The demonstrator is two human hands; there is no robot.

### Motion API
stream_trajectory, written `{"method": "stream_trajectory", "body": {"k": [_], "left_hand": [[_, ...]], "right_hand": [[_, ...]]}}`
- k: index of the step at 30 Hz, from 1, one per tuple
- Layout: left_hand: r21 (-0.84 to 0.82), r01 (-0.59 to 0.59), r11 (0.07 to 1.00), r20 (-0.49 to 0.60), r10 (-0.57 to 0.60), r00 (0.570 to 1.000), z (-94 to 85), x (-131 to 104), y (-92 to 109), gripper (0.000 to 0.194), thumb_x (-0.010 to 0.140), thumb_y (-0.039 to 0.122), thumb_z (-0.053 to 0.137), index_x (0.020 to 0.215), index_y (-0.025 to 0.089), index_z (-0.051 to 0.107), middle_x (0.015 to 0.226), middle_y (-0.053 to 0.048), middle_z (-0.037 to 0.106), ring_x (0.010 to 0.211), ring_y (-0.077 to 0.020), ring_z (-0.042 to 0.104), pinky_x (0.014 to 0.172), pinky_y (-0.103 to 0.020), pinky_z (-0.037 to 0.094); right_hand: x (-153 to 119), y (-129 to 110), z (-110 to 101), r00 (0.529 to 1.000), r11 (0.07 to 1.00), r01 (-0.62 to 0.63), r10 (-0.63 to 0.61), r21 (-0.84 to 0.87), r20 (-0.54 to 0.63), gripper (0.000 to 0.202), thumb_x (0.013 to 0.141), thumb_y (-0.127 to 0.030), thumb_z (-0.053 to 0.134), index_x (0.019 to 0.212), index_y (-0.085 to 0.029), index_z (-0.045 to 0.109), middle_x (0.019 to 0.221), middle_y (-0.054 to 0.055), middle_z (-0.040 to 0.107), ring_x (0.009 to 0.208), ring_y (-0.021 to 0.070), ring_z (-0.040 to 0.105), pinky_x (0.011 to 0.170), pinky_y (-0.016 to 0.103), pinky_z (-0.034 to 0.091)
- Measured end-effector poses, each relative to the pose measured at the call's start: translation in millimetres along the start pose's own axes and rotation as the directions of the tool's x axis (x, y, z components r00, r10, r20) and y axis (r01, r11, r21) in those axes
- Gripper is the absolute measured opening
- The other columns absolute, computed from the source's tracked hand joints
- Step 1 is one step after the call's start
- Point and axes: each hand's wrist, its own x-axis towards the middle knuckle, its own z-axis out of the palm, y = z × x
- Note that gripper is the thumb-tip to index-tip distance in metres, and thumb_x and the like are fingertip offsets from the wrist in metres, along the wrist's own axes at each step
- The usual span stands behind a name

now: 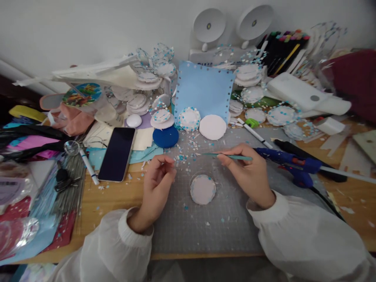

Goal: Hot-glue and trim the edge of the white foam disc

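My right hand (245, 170) is closed on a pair of green tweezers (239, 157), whose thin tips point left over the scattered flecks. White and blue confetti bits (185, 156) lie loose on the grey cutting mat (205, 231) near those tips. Resting on the mat between my hands is a small round white disc (203, 189), its rim dotted with pale blue pieces. My left hand (158, 184) hovers left of the disc with fingers loosely curled and the thumb apart from the index finger. Nothing shows in it.
A blue hot glue gun (293, 162) lies right of my right hand, its cord trailing forward. On the left is a phone (116, 154). Behind stand a blue panel (205, 90), a white oval disc (213, 127), a dark blue round pad (165, 136) and a twin-headed lamp (209, 25).
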Motion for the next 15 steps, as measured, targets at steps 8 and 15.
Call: {"method": "stream_trajectory", "body": {"k": [8, 15], "left_hand": [[0.156, -0.088, 0.984, 0.110, 0.071, 0.991, 1.6, 0, 6, 0.009, 0.084, 0.021, 0.062, 0.091, 0.021, 0.066, 0.086, -0.001, 0.058, 0.072, -0.0124, 0.052, 0.065, -0.024, 0.043], [0.149, -0.132, 0.980, 0.290, 0.084, 0.953, 1.7, -2, 12, 0.008, 0.082, 0.022, 0.067, 0.088, 0.019, 0.071, 0.077, -0.002, 0.060, 0.072, -0.0134, 0.054, 0.064, -0.024, 0.043]], "right_hand": [[-8, 2, 0, 0.978, 0.891, -0.199, 0.204, 0.409, 0.033, 0.016, 0.075, -0.031, 0.074, 0.073, -0.022, 0.061, 0.060, -0.004, 0.058, 0.055, 0.0102, 0.052, 0.052, 0.025, 0.043], [-27, -13, 0, 0.994, 0.919, 0.086, -0.103, 0.386, 0.022, 0.016, 0.078, -0.013, 0.070, 0.085, -0.026, 0.062, 0.081, 0.000, 0.066, 0.080, 0.0175, 0.069, 0.073, 0.032, 0.056]]}}
